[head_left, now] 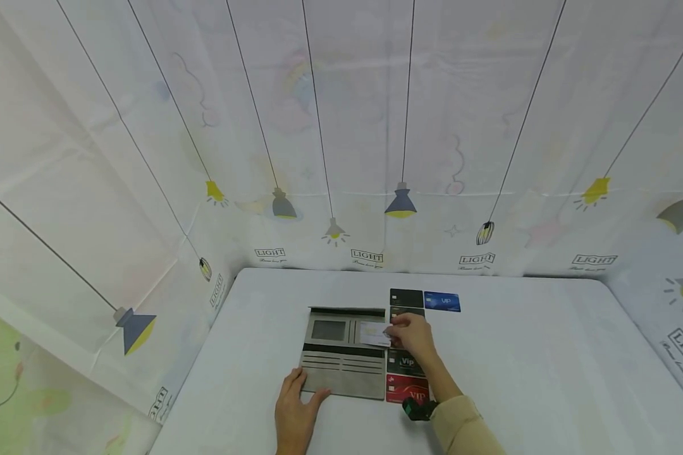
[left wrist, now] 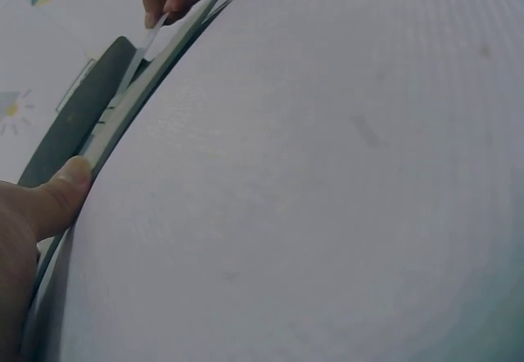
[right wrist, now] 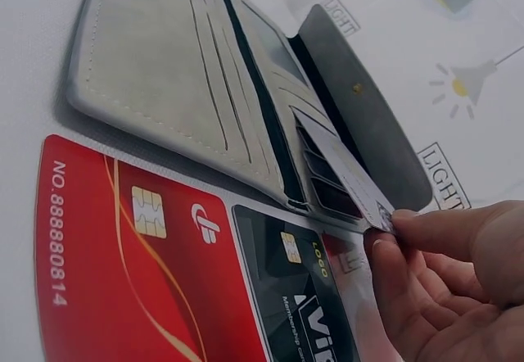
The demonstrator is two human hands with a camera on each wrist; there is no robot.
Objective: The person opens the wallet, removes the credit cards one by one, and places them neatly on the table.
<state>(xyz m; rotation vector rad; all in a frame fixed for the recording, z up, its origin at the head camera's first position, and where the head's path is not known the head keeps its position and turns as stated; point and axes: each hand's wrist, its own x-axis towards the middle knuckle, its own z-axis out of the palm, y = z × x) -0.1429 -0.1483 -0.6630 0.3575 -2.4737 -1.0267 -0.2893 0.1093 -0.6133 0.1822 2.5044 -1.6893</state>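
Observation:
A grey wallet [head_left: 341, 382] lies unfolded on the white table, its slotted panels facing up. My left hand [head_left: 297, 407] rests at its near left corner, with the thumb [left wrist: 70, 183] extended against the near edge. Between thumb and fingertips, my right hand [head_left: 414, 338] pinches a white card [head_left: 374, 333]. The right wrist view shows this card [right wrist: 352, 169] tilted, one end at the card slots of the wallet's far panel and the other in the fingers. How deep it sits in a slot I cannot tell.
Beside the wallet's right edge runs a column of cards: a red VIP card [head_left: 399, 387], a dark green Vip card [head_left: 404, 363], and a black card [head_left: 406, 297] at the far end. A blue VIP card [head_left: 443, 301] lies next to the black one. Printed curtains surround the table.

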